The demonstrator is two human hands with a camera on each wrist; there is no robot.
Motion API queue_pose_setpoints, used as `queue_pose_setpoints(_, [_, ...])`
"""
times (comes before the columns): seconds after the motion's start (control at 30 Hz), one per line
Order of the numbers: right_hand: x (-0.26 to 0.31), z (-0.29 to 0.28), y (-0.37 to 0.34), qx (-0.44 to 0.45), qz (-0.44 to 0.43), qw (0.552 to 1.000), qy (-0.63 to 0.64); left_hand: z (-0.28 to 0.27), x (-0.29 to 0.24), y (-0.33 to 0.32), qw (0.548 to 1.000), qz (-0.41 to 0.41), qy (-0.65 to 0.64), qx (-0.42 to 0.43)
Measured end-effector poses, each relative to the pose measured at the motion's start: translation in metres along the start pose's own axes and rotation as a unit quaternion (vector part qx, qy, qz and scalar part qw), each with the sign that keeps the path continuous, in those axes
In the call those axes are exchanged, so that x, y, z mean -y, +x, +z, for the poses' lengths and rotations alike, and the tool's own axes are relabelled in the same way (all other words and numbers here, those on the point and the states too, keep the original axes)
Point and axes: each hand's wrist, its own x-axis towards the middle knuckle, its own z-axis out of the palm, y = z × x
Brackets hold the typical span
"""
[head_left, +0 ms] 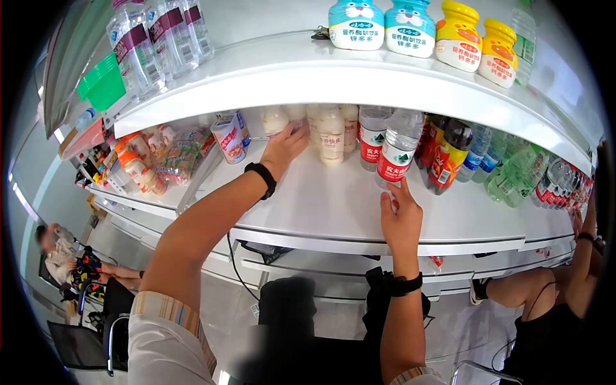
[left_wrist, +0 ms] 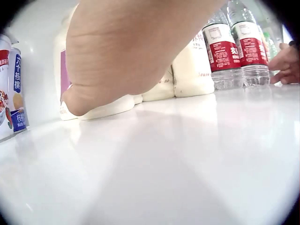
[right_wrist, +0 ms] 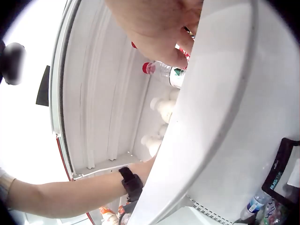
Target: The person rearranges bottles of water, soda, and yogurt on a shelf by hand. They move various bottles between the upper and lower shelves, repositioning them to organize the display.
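My left hand (head_left: 283, 154) reaches under the upper shelf and grips a cream-coloured milk drink bottle (head_left: 274, 120) around its lower part. In the left wrist view the palm side of the hand hides most of that bottle, though a purple patch of its label shows. Similar milk drink bottles (head_left: 332, 138) stand just to the right. My right hand (head_left: 402, 221) is by the front red-labelled water bottle (head_left: 393, 163), its index fingertip at the bottle's base and the thumb apart. Another red-labelled water bottle (head_left: 372, 138) stands behind it.
Two cans (head_left: 229, 140) stand left of my left hand. Dark soda bottles (head_left: 452, 157) and green bottles (head_left: 513, 176) line the right side. Overhead, the upper shelf's edge (head_left: 346, 83) carries blue and yellow drink bottles. Another person (head_left: 545, 301) sits at the right.
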Motion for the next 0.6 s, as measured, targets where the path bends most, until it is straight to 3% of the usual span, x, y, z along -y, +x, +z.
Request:
queue_pose_setpoints(0.13, [-0.001, 0.0, 0.0, 0.001, 0.01, 1.0, 0.0, 0.007, 0.002, -0.003, 0.998, -0.005, -0.045, -0.051])
queue_pose_setpoints(0.23, [-0.002, -0.001, 0.001, 0.003, 0.013, 1.0, 0.004, 0.009, 0.001, -0.004, 1.0, -0.004, 0.002, -0.018])
queue_pose_setpoints(0.6, [0.0, -0.002, 0.001, 0.005, 0.013, 1.0, 0.01, 0.03, 0.002, -0.011, 0.999, -0.014, -0.011, -0.039])
